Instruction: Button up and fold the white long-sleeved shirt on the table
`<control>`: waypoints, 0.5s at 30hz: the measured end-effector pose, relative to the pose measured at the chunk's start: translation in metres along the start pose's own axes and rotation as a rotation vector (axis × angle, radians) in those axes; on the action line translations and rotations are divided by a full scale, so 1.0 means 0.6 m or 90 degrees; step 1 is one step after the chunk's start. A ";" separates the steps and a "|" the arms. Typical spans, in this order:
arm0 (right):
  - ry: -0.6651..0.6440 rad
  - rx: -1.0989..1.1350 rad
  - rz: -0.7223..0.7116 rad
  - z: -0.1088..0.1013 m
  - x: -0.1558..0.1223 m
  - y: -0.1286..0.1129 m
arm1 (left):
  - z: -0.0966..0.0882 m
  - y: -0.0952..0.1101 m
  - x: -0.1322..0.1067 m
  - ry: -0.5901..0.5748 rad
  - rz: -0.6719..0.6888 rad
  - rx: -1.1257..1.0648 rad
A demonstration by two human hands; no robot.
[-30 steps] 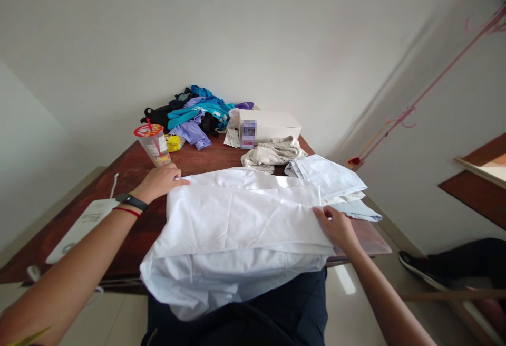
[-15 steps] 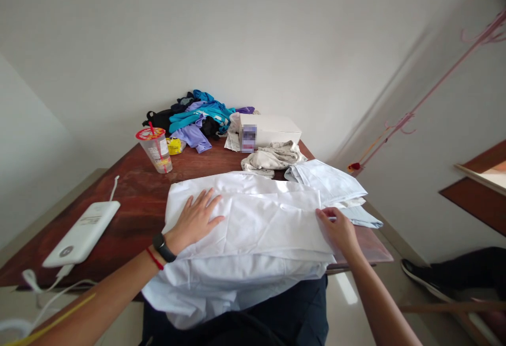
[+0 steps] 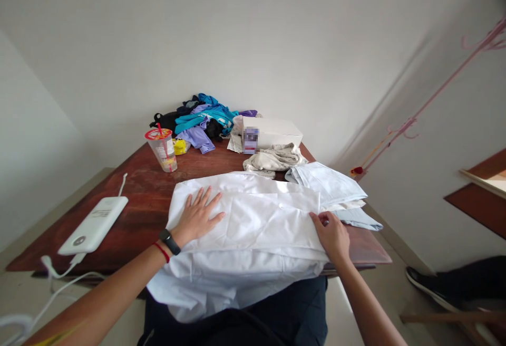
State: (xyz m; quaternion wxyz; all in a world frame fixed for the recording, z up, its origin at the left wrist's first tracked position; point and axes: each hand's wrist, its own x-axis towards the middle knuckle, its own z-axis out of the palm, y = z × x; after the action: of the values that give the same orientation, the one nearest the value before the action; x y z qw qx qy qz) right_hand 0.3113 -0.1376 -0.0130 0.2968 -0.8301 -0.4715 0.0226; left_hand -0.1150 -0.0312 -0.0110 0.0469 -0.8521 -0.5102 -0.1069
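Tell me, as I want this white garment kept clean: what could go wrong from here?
The white garment hangs partly over the near edge of the table; with only the flat left hand and the right hand at its side edge on it, it might slide off. The drink cup stands close to its far left corner; a sweep could tip it and stain the cloth.

The white garment [image 3: 253, 224] lies spread on the wooden surface [image 3: 134, 198], its near edge hanging off. The left grip [image 3: 200, 217] lies flat, fingers spread, on its left part; the right grip [image 3: 332, 236] rests at its right edge. Beyond it stands a plastic cup [image 3: 163, 149]; left of it, a power bank [image 3: 95, 224].
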 end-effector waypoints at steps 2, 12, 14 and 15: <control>0.002 -0.005 -0.007 0.001 -0.002 -0.002 | 0.001 0.000 0.000 0.002 0.002 0.000; 0.007 0.002 -0.012 0.000 -0.003 0.000 | 0.000 -0.001 0.003 -0.021 0.001 0.010; 0.011 0.006 -0.010 0.000 -0.003 0.000 | 0.003 -0.002 0.004 -0.023 0.002 0.004; 0.012 0.008 -0.009 0.000 -0.004 -0.001 | 0.004 -0.003 0.005 -0.025 0.001 0.001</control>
State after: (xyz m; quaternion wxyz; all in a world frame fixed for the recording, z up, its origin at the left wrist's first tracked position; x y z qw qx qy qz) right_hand 0.3098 -0.1393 -0.0131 0.3066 -0.8252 -0.4741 0.0154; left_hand -0.1151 -0.0274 -0.0129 0.0376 -0.8546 -0.5101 -0.0898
